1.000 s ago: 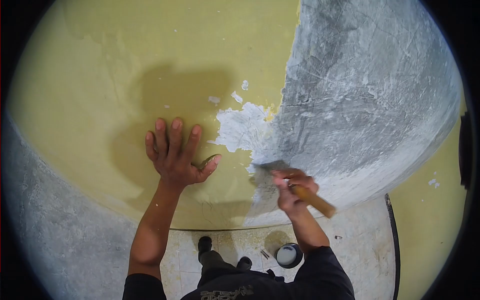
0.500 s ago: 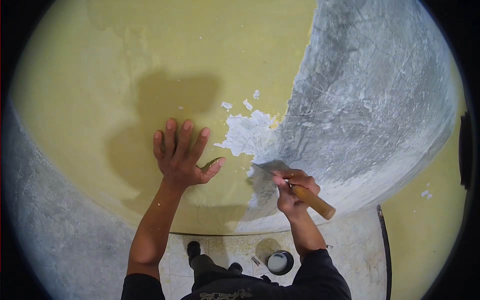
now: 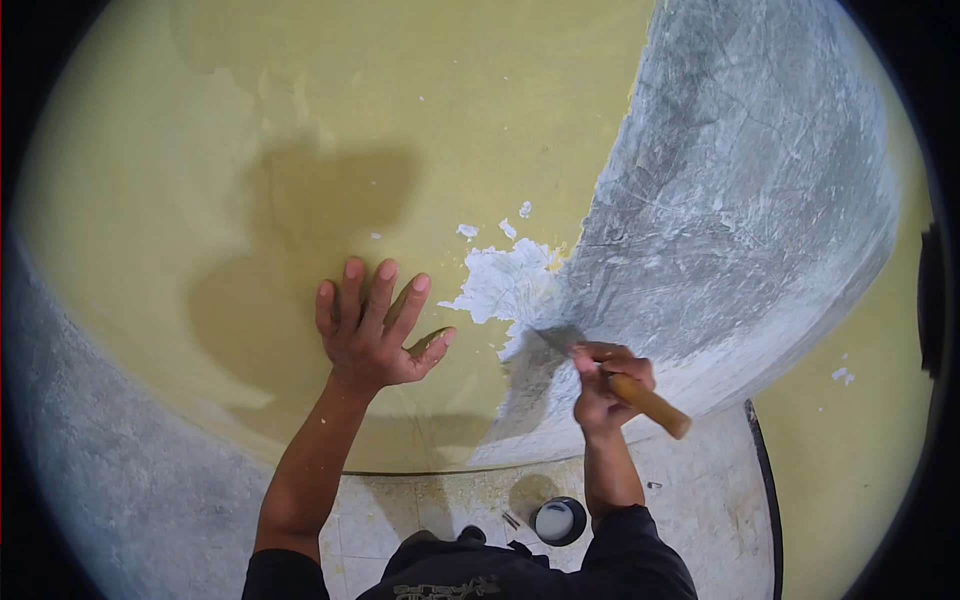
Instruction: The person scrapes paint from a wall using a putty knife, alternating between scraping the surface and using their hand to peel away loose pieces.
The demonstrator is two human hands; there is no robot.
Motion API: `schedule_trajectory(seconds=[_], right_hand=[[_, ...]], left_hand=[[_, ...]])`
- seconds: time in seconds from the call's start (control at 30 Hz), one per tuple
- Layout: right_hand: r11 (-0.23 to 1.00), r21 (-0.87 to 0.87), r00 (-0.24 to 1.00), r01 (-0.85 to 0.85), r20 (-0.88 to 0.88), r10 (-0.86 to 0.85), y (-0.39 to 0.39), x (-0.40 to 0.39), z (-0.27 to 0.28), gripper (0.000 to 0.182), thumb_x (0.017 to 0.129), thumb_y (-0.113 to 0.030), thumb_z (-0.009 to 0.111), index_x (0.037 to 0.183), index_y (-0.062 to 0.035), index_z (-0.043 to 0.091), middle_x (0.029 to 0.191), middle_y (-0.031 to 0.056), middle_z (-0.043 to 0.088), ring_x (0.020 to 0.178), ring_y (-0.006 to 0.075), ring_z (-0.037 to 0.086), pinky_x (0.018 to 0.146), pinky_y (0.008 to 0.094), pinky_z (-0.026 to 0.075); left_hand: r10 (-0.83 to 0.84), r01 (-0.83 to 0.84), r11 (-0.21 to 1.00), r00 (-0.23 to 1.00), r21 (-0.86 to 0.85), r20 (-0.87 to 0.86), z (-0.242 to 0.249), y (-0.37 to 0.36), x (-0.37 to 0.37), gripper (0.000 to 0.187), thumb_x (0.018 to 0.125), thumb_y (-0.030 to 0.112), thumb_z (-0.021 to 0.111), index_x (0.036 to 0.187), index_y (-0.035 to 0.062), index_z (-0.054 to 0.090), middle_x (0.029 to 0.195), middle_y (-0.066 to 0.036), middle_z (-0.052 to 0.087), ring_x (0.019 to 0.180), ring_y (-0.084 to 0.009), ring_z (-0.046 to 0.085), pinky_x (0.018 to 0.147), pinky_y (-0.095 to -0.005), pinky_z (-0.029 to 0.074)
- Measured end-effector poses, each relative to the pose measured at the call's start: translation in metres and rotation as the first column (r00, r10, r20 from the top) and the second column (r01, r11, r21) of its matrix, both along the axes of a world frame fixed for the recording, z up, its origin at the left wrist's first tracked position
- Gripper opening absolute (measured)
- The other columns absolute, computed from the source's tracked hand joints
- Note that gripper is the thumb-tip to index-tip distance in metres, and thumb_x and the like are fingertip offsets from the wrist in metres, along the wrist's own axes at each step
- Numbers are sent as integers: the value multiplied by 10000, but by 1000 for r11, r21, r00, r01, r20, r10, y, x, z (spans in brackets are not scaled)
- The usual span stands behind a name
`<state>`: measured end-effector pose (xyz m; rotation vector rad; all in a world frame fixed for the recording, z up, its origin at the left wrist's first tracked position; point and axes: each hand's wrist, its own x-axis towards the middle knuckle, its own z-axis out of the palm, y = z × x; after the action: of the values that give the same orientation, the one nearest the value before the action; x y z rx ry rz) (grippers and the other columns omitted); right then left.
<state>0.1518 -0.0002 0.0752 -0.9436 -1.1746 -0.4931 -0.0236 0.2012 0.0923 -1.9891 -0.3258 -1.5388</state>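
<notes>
My left hand (image 3: 372,330) lies with fingers spread against the yellow painted wall (image 3: 480,130). My right hand (image 3: 608,388) is closed around a scraper, gripping its wooden handle (image 3: 652,405) and the base of the thin blade. The blade tip points up and left, at the lower part of a jagged white patch (image 3: 510,285) where the yellow paint is gone. Right of this patch spreads a large grey bare surface (image 3: 730,190). Small white chipped spots (image 3: 467,231) dot the paint above the patch.
Below the wall's dark lower edge is a pale tiled floor (image 3: 700,500). A dark bucket (image 3: 560,522) with whitish contents stands there near my body. More grey bare surface (image 3: 110,430) lies at lower left, and another yellow section (image 3: 845,480) at right.
The view has shifted slightly. My right hand and the scraper have moved a little to the right, while my left hand stays spread on the wall.
</notes>
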Motion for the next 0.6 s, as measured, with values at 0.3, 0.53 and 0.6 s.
schedule_trajectory(seconds=[0.3,0.53,0.6], right_hand=[[982,-191,998,7,61,5,6,-8,0,288,799,67,682,898,-24,427,768,195,645,684,249,669,629,327,538],[993,-101,996,65,74,-57,5,-7,-8,328,779,48,713,890,-44,418,738,173,640,677,262,672,636,345,553],[974,-211,991,78,124,-53,-2,-4,-9,332,782,56,701,902,-52,411,753,189,637,697,266,672,660,383,567]], left_hand=[[-17,17,1000,1000,-8,-15,-2,2,-1,632,814,570,553,1266,129,590,1414,-174,449,1357,-418,318,1123,-541,118],[-27,27,1000,1000,5,-15,0,4,-2,626,816,565,551,1259,126,595,1412,-173,450,1358,-416,313,1123,-542,119],[-19,19,1000,999,-3,-33,-1,3,-3,628,819,562,549,1263,120,588,1422,-179,437,1364,-421,302,1125,-543,111]])
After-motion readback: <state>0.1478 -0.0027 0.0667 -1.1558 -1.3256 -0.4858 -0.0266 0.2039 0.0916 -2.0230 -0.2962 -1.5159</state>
